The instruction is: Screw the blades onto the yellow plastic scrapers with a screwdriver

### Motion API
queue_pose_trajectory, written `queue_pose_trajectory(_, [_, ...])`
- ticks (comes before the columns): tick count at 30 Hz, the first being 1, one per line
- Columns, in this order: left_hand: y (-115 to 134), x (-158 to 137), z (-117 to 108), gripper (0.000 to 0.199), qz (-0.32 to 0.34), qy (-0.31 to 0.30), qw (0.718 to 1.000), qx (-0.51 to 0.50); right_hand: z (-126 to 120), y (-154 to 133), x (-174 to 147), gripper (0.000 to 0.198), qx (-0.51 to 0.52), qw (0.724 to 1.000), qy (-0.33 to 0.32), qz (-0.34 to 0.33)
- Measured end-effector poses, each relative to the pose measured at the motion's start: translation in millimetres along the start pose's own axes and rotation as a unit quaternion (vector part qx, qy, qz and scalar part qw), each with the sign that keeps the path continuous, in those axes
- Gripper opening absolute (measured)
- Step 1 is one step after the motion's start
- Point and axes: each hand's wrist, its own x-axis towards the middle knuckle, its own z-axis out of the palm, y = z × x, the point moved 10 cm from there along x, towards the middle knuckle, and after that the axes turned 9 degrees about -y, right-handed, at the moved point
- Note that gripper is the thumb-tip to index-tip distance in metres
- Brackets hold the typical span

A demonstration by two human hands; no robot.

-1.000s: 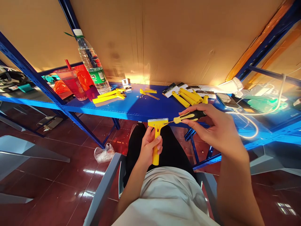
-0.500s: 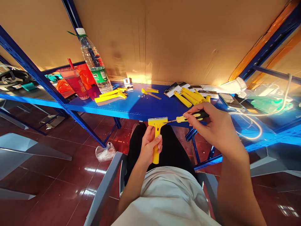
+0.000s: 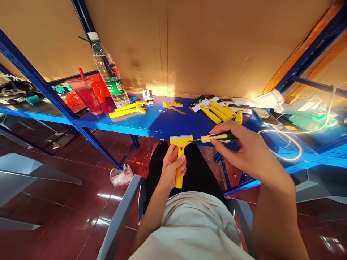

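Holding the yellow scraper (image 3: 180, 153) above the lap (image 3: 195, 173), with the left hand (image 3: 170, 167) closed around its handle. Pinching the screwdriver (image 3: 223, 136) in the right hand (image 3: 247, 151), pointing it sideways to the scraper's head. Seemingly doing the screwing step, next probably calling for keeping the tip steady and aligned. Not showing clearly the tip's seating. Seeing farther, on the blue worktop (image 3: 146, 123), yellow handles (image 3: 219, 112) and tiny pieces (image 3: 167, 110), too small for naming.
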Motion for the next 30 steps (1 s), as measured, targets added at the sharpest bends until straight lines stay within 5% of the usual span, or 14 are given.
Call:
queue_pose_trajectory(7, [1,0,-1,0.059,0.001,0.001,1.0,-0.006,-4,8,-5,0.022,-0.03,0.997,0.034,0.056])
queue_pose_trajectory(11, [3,0,0,0.058,0.002,-0.003,1.0,-0.007,4,8,-2,0.021,0.005,1.0,-0.016,0.024])
queue_pose_trajectory(16, [6,-1,0,0.055,0.008,-0.01,1.0,0.001,-7,12,-4,0.018,-0.009,0.998,0.036,0.048])
queue_pose_trajectory(30, [-2,0,1,0.059,-0.01,-0.017,1.0,-0.012,-3,16,-4,0.023,0.042,0.997,-0.008,0.057])
